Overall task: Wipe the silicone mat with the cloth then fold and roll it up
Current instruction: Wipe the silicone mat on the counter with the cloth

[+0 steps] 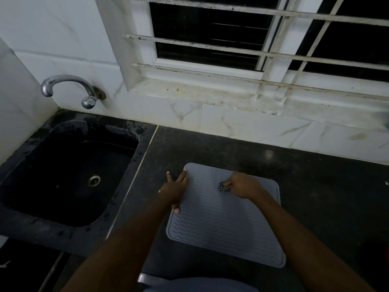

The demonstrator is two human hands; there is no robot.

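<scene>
dim, cool light all over. the window [210, 39] beyond the silicone mat [227, 224] shows black. a small pale glare spot sits on the counter [315, 186] just behind the mat. the sink [69, 175] left of the mat is nearly lost in shadow. window bars above the mat bow toward the edges; details look soft.

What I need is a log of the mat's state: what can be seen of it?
The silicone mat is pale grey, rectangular with rounded corners, a raised rim and wavy ridges. It lies flat and unfolded on the dark counter, right of the sink. The left hand rests straight fingers on its left edge; the right hand holds a checked cloth against its far part.
</scene>
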